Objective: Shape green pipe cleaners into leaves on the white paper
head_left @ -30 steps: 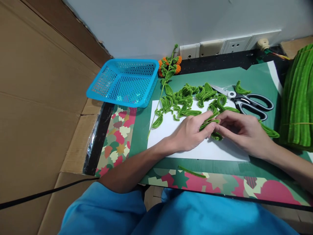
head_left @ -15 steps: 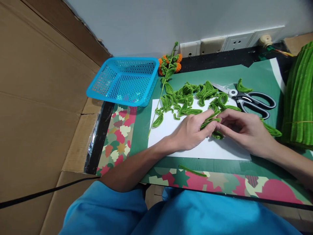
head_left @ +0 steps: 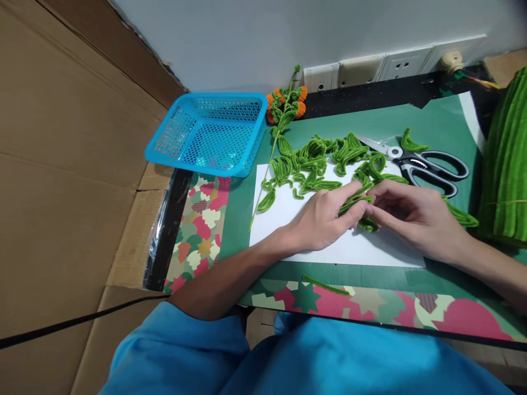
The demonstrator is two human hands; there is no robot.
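Between finger and thumb, my left hand [head_left: 329, 216] pinches a green pipe-cleaner leaf [head_left: 354, 202] above the white paper [head_left: 300, 252]. My right hand [head_left: 411, 214] is closed at the leaf's right end, its thumb and fingertips meeting there. Its grip is partly hidden by the fingers. Behind both hands, several more green pipe-cleaner leaves [head_left: 313, 156] lie in a loose heap. Black-and-grey scissors [head_left: 415, 164] rest beyond my right hand, blades pointing left. A straight green pipe-cleaner piece [head_left: 325, 285] lies near the table's front edge.
A blue plastic basket [head_left: 206, 134] stands at the back left. Beside it, a green stem with orange blooms [head_left: 284, 112] leans toward the wall. A thick bundle of green pipe cleaners [head_left: 506, 164] occupies the right edge. Wall sockets [head_left: 401, 66] line the back, with a plug [head_left: 452, 63] inserted.
The view has shifted slightly. Both hands keep nearly the same pose around the leaf; nothing has visibly been picked up or put down.
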